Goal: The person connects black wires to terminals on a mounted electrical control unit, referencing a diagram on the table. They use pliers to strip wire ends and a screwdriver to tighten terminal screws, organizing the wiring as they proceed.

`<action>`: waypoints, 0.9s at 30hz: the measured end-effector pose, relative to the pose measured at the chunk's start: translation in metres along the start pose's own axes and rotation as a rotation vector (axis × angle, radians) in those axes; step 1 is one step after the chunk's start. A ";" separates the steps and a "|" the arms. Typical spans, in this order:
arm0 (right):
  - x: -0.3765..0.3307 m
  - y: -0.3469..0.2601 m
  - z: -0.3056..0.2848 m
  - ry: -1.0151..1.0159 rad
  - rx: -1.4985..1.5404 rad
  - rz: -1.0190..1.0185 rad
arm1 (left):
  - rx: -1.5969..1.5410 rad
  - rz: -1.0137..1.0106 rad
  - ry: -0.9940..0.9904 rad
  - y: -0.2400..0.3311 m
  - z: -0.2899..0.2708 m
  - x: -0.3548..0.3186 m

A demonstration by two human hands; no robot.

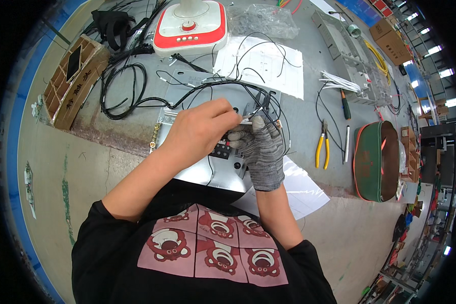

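Note:
My bare left hand (200,129) is closed in a pinch at a thin black wire with a white sleeve (246,121) near its end. On the right, my right hand (261,154), in a grey knitted glove, has its thumb and fingers closed on the same wire. Both hands meet above a silver metal panel (192,174). Beneath them a black terminal block (221,151) is partly hidden. A bundle of black wires (197,88) arches over the panel past my hands. Just beyond the glove sits a dark tool-like object (253,105), its kind unclear.
Printed sheets (283,66) lie behind the panel, near a red-and-white fan base (190,31). To the left stands a wooden compartment box (68,109). On the right are yellow-handled pliers (323,147), a screwdriver (345,105), a green bin (365,167) and grey trunking (339,48).

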State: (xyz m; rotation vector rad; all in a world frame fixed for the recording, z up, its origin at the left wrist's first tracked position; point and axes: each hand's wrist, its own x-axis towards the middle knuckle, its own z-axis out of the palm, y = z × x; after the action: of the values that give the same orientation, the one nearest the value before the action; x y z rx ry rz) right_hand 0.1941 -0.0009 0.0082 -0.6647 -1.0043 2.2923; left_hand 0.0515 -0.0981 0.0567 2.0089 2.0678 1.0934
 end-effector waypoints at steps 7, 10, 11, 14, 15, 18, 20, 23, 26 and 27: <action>0.010 0.005 -0.001 0.026 -0.074 -0.023 | -0.389 -0.203 -0.035 -0.011 0.002 -0.001; 0.015 0.007 -0.008 0.005 -0.050 0.014 | -0.584 -0.366 -0.107 -0.015 0.001 -0.001; 0.015 0.005 -0.006 -0.004 -0.012 0.036 | -0.591 -0.388 -0.130 -0.016 -0.001 0.001; 0.018 0.005 -0.006 -0.010 0.009 0.050 | -0.582 -0.420 -0.178 -0.020 -0.004 0.003; 0.019 0.006 -0.006 -0.009 0.002 0.046 | -0.573 -0.425 -0.191 -0.021 -0.004 0.003; 0.020 0.007 -0.005 0.024 -0.030 0.033 | -0.569 -0.404 -0.184 -0.023 -0.005 0.005; 0.020 0.006 -0.003 0.031 -0.077 0.006 | -0.654 -0.455 -0.185 -0.026 -0.003 0.004; 0.021 0.010 -0.004 0.052 -0.108 0.006 | -0.677 -0.484 -0.204 -0.028 -0.004 0.006; 0.022 0.011 -0.006 0.037 -0.111 0.022 | -0.531 -0.441 -0.175 -0.029 -0.003 0.006; 0.023 0.011 -0.006 0.025 -0.110 0.025 | -0.463 -0.416 -0.157 -0.030 -0.002 0.006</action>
State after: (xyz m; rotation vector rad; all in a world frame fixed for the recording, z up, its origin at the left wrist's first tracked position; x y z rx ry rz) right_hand 0.1782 0.0109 -0.0090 -0.7531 -1.1228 2.2564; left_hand 0.0245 -0.0908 0.0453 1.3318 1.8220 1.1482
